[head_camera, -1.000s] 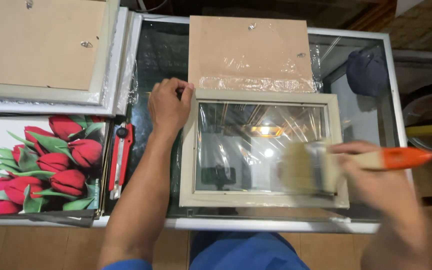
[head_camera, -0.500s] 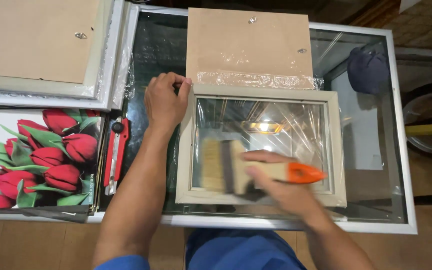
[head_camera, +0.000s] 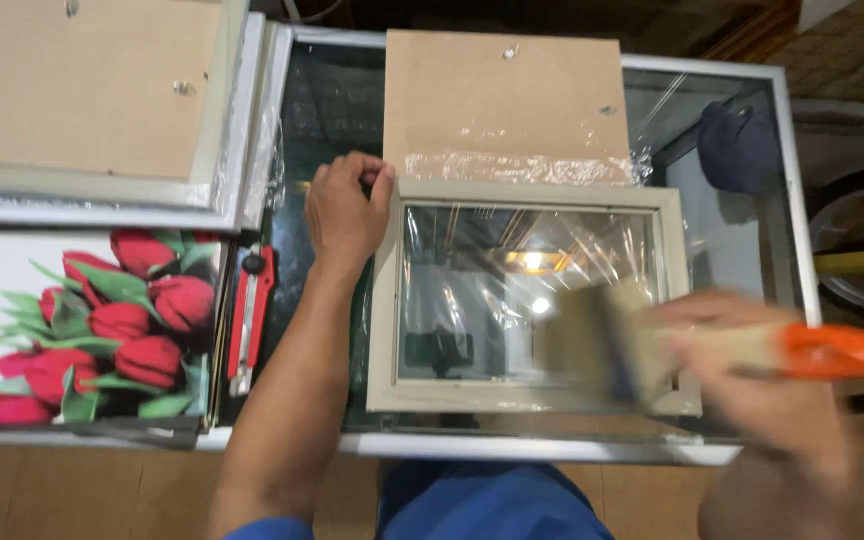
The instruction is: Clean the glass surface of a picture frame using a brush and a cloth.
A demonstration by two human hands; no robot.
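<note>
A cream picture frame [head_camera: 384, 300] with a shiny glass pane lies flat on a glass-topped table [head_camera: 562, 455]. My left hand [head_camera: 344, 212] presses on the frame's upper left corner. My right hand [head_camera: 752, 365] grips a wide paintbrush [head_camera: 612, 345] with an orange handle, its bristles blurred over the lower right part of the pane. A brown backing board [head_camera: 502, 95] with clear film along its lower edge lies just behind the frame.
A red utility knife [head_camera: 250, 315] lies left of the frame. A print of red tulips [head_camera: 82, 325] sits at the lower left, under stacked frames with a brown back [head_camera: 82, 90]. A dark blue cap [head_camera: 737, 145] shows at the right.
The brush has swept from the pane's left half over to its right side. My left hand has stayed on the frame's corner.
</note>
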